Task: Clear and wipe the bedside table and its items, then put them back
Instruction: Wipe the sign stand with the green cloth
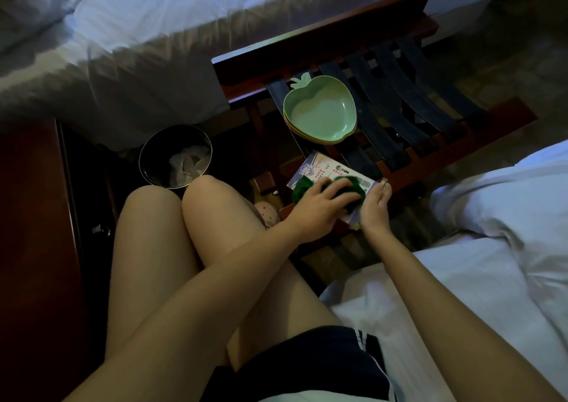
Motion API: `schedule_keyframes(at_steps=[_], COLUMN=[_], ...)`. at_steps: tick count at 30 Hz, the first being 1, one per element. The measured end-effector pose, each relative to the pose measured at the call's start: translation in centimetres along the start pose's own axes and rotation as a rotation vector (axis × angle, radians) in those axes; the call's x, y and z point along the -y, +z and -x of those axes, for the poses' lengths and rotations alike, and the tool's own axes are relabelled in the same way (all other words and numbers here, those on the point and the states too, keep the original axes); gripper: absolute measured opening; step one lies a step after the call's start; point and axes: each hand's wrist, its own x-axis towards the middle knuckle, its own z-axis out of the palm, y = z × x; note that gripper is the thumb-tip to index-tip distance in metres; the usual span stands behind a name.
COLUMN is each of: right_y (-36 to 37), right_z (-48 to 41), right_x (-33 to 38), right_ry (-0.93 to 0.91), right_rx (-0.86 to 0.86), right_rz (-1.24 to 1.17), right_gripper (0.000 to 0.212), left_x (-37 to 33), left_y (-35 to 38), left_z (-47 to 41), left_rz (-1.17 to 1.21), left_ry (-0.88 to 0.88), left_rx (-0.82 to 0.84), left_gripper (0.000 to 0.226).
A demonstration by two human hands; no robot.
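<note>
A printed card (322, 168) lies at the near left corner of a wooden luggage rack (325, 37) with dark straps. On the card sits a dark green cloth (302, 190), and my left hand (319, 206) lies over it, fingers curled on the cloth. My right hand (376, 208) holds the card's right edge between thumb and fingertips. Farther back on the rack's straps stand stacked green apple-shaped bowls (319, 109), the top one empty. The dark wooden bedside table (33, 217) fills the left edge of the view.
A round metal bin (175, 158) with crumpled white paper stands on the floor by my knees. White bedding (123, 17) lies beyond the rack, and more covers the bed (491, 248) I sit on at the right. A slippered foot (267, 214) shows below the rack.
</note>
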Motion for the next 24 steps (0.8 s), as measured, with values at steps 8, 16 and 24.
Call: schedule_keyframes(at_steps=[8, 16, 24], right_y=[-0.5, -1.6, -1.9], right_z=[1.4, 3.9, 4.8], right_x=[0.1, 0.7, 2.7], right_ry=[-0.017, -0.332, -1.231], right_rx=[0.099, -0.016, 0.106], right_rz=[-0.073, 0.042, 0.637], right_gripper=[0.048, 0.058, 0.059], left_x=[-0.4, -0.1, 1.0], left_y=[-1.6, -4.2, -5.2], left_z=[0.0, -0.3, 1.8], left_rz=[0.033, 1.322, 2.053], left_ry=[-0.531, -1.17, -1.206], left_rx=[0.003, -0.626, -0.373], left_gripper=[0.042, 0.037, 0.069])
